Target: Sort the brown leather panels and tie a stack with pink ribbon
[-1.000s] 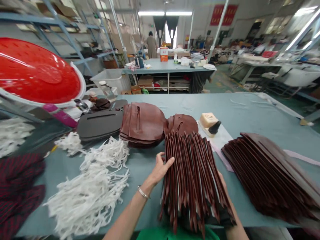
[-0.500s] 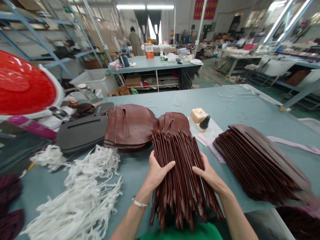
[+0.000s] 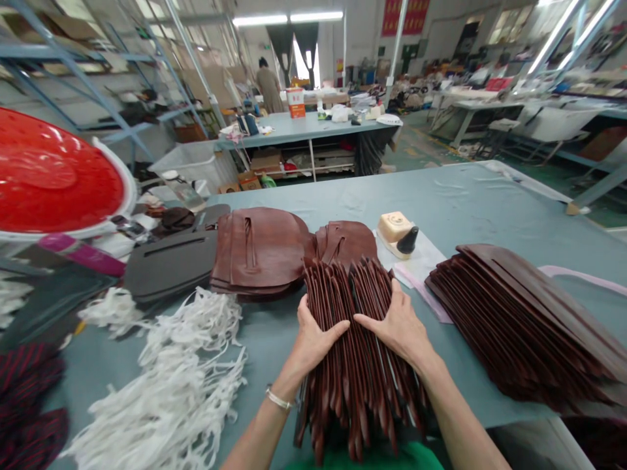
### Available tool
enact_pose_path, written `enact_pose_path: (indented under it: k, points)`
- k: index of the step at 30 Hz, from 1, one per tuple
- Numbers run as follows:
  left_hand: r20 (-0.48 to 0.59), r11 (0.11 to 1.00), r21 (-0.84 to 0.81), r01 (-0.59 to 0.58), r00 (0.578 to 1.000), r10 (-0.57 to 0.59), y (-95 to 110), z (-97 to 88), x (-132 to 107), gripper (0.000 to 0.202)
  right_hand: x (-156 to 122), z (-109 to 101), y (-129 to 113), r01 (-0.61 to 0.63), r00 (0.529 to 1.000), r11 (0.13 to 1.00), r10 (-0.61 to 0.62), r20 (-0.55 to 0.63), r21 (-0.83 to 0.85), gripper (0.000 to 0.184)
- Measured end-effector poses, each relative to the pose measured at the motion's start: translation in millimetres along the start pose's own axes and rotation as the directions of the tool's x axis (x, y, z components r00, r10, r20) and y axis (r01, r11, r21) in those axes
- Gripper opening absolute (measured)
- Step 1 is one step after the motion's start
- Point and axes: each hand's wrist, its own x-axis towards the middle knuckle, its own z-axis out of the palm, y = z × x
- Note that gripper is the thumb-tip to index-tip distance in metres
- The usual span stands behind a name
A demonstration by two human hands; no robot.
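Note:
My left hand [image 3: 316, 336] and my right hand [image 3: 394, 326] press in from both sides of an upright, fanned stack of brown leather pieces [image 3: 357, 372], holding it between them just above the table. A silver bracelet [image 3: 278, 399] circles my left wrist. Beyond the stack, flat brown leather panels [image 3: 259, 248] lie piled, with a smaller pile [image 3: 345, 240] touching them. To my right, a second fanned leather stack [image 3: 519, 326] lies on the table, out of reach of my fingers. The lower ends of the held stack hang near my green shirt [image 3: 377, 457].
The grey-blue table [image 3: 490, 196] also bears white ribbon strips [image 3: 171, 372], a dark grey pad [image 3: 169, 264], and a cream block [image 3: 393, 226] with a black-tipped tool [image 3: 407, 240]. A red plastic basin [image 3: 49, 173] sits far left. A person [image 3: 268, 88] stands at a distant table.
My right hand has come out from behind the stack, and both hands have closed in on it, squeezing the fanned pieces tighter. The view has shifted slightly, with the table edge tilting less.

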Motion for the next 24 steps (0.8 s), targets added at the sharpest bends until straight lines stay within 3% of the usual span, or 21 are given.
enact_pose_path:
  k: [3, 6, 10, 13, 15, 18, 21, 23, 24]
  points:
    - [0.020, 1.000, 0.024, -0.020, 1.000, 0.019, 7.8, 6.7, -2.3, 0.101, 5.4, 0.9, -0.4, 0.027, 1.000, 0.998, -0.027, -0.001, -0.056, 0.111]
    - [-0.017, 0.999, 0.052, 0.006, 1.000, -0.005, 13.5, 12.0, -3.5, 0.101, 14.1, 3.2, 5.9, -0.022, 1.000, 0.994, 0.023, 0.009, -0.110, 0.105]
    - [-0.008, 0.991, 0.134, 0.003, 1.000, -0.002, 19.5, 24.3, -6.1, 0.111, 19.5, 8.5, 11.3, -0.018, 1.000, 0.992, 0.021, 0.021, -0.126, 0.103]
    - [0.010, 0.990, 0.143, -0.014, 1.000, 0.013, 20.5, 30.8, -6.5, 0.113, 18.2, 6.0, 17.4, 0.021, 0.999, 0.999, -0.020, 0.039, -0.026, 0.102]
    - [0.004, 0.992, 0.127, -0.011, 1.000, 0.011, 18.4, 30.0, -5.3, 0.110, 17.2, -0.8, 28.9, 0.043, 0.995, 0.986, -0.057, 0.081, 0.159, 0.107]
    - [-0.021, 0.998, 0.069, -0.013, 1.000, 0.014, 13.2, 22.8, -2.0, 0.106, 16.1, -11.0, 56.9, -0.048, 0.983, 0.853, -0.052, 0.175, 0.519, 0.107]
    - [0.038, 0.990, -0.124, 0.060, 0.998, -0.056, 6.9, 12.4, 2.2, 0.104, 14.1, -10.6, 86.2, -0.154, 0.951, 0.575, -0.135, 0.279, 0.804, 0.072]
    - [0.080, 0.939, -0.293, 0.180, 0.983, -0.163, 0.5, 6.3, 4.1, 0.091, 11.9, -3.3, 99.3, -0.123, 0.941, 0.432, -0.235, 0.243, 0.894, 0.053]
    - [0.080, 0.904, -0.355, 0.240, 0.971, -0.226, -3.5, 4.3, 4.0, 0.082, 10.3, 1.9, 102.8, -0.088, 0.948, 0.404, -0.246, 0.201, 0.910, 0.050]
